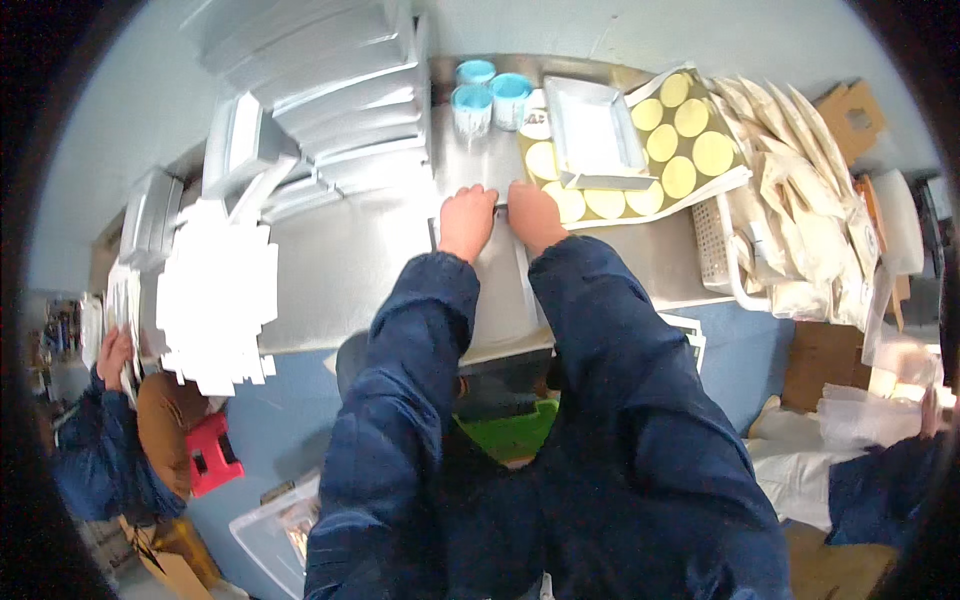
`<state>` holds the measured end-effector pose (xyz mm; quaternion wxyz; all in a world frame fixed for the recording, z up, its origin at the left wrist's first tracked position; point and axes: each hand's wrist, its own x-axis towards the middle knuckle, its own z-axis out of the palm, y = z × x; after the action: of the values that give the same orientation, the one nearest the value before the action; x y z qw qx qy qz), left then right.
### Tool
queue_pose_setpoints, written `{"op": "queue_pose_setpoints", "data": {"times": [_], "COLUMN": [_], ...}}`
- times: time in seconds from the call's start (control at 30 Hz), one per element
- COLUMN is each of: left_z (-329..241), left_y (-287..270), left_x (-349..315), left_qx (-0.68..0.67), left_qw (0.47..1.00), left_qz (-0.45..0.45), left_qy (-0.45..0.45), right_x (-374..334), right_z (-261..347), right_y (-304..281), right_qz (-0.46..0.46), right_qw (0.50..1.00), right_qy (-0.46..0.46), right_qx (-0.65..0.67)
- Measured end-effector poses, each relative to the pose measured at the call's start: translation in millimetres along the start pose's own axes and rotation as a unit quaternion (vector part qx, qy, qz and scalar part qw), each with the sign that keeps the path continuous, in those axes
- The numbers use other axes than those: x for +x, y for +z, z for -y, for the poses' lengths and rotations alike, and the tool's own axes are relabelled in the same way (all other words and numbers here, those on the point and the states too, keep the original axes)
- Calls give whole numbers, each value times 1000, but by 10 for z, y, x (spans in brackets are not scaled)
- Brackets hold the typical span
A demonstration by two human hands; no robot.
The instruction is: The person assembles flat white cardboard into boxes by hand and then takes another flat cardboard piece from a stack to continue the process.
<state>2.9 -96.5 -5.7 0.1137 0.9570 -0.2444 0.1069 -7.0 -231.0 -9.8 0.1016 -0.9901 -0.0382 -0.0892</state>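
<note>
Side by side near the table's middle, my left hand (467,222) and my right hand (537,214) are closed, fingers curled over the far edge of a pale grey box tray (500,290). Much of this tray lies hidden between my forearms, and its raised side shows along my right wrist. Just beyond my right hand, a finished-looking shallow grey box (598,125) lies open on a sheet of round yellow stickers (678,165). Three blue-and-white cups (472,112) stand behind my hands.
Grey boxes (350,120) are stacked high at the back left, near a pile of flat white blanks (215,295). At right, a white basket (712,240) holds cream packets (800,200). Another person's hand (115,355) is at far left, near a red stool (212,455).
</note>
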Motion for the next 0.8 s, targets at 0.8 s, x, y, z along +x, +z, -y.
{"op": "queue_pose_setpoints", "data": {"times": [0.8], "left_z": [-232], "left_y": [-26], "left_x": [-14], "left_qx": [-69], "left_qw": [997], "left_qz": [-7], "left_qy": [32], "right_x": [-543], "right_z": [71], "right_y": [-143], "right_qz": [3], "right_qw": [976], "right_qy": [78], "right_qx": [205]}}
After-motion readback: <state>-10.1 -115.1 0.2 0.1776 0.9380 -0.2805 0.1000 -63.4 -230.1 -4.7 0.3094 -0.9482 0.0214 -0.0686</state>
